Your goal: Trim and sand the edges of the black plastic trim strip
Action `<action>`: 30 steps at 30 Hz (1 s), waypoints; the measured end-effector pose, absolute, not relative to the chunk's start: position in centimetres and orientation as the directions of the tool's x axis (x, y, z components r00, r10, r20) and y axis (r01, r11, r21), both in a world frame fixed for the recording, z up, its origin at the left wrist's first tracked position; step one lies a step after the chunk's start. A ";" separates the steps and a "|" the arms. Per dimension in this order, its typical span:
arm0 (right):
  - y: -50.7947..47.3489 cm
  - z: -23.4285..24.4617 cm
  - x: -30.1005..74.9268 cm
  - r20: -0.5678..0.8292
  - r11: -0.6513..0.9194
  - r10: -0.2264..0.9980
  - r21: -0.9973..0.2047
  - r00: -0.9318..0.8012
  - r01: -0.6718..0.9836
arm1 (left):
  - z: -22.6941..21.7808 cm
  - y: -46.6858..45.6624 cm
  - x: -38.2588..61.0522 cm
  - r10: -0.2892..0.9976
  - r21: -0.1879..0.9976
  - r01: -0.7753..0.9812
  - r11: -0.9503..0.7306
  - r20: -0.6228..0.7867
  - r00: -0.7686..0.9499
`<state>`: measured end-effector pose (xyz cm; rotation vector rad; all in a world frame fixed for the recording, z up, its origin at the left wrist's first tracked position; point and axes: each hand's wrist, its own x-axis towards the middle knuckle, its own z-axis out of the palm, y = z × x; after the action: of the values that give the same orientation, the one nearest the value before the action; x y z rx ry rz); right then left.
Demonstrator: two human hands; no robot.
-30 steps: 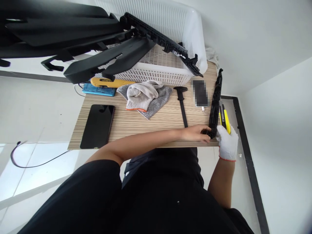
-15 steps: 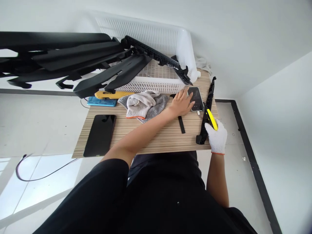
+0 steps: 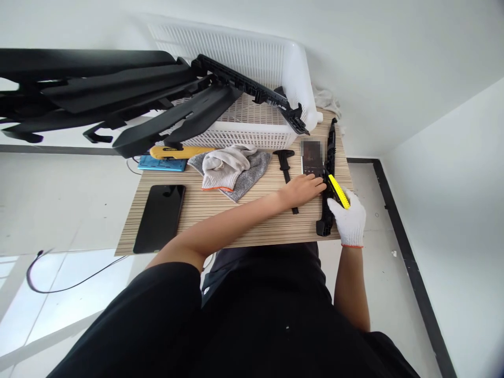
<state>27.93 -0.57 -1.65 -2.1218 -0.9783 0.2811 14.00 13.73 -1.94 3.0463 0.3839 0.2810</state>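
Observation:
A long black plastic strip (image 3: 329, 149) lies along the right edge of the striped wooden table (image 3: 244, 220). My bare left hand (image 3: 303, 189) lies on the table with its fingers stretched out, the tips touching the strip's middle. My right hand (image 3: 349, 220), in a white glove, is closed on a yellow utility knife (image 3: 338, 191) whose tip rests against the strip beside my left fingertips. A small phone (image 3: 312, 156) lies just beyond my left hand.
A white basket (image 3: 252, 113) at the back holds long black panels (image 3: 118, 100) that jut out to the left. Also on the table are a black slim tool (image 3: 287, 170), a white glove (image 3: 224, 164) on grey cloth (image 3: 252, 176), a yellow cutter (image 3: 177, 152) and a large black phone (image 3: 159, 210). A cable (image 3: 59, 268) lies on the floor.
My left hand went from the strip's near end up to the small phone, then drew back to the strip's middle. The strip and my right hand with the knife shifted onto the table.

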 end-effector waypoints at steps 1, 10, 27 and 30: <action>-0.6 -1.7 27.9 0.109 -0.407 0.733 -0.721 0.672 0.561 | -2.0 13.7 13.7 0.267 0.072 0.258 -0.963 0.164 0.950; -0.8 -1.5 27.8 0.088 -0.420 0.738 -0.717 0.669 0.556 | -0.7 11.5 10.9 0.312 0.087 0.305 -0.948 0.097 0.945; -1.9 -1.1 27.8 -0.139 -0.188 0.648 -0.982 0.749 -0.020 | -1.9 7.8 8.9 -0.093 0.230 -0.202 -0.952 0.411 0.907; -1.9 -1.0 27.7 -0.130 -0.186 0.649 -0.983 0.749 -0.010 | -2.4 7.9 9.1 -0.109 0.187 -0.198 -0.962 0.399 0.910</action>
<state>27.72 -1.91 -0.98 -1.6680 -0.5157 0.6390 9.08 7.90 -2.42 2.8500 -0.2321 0.5767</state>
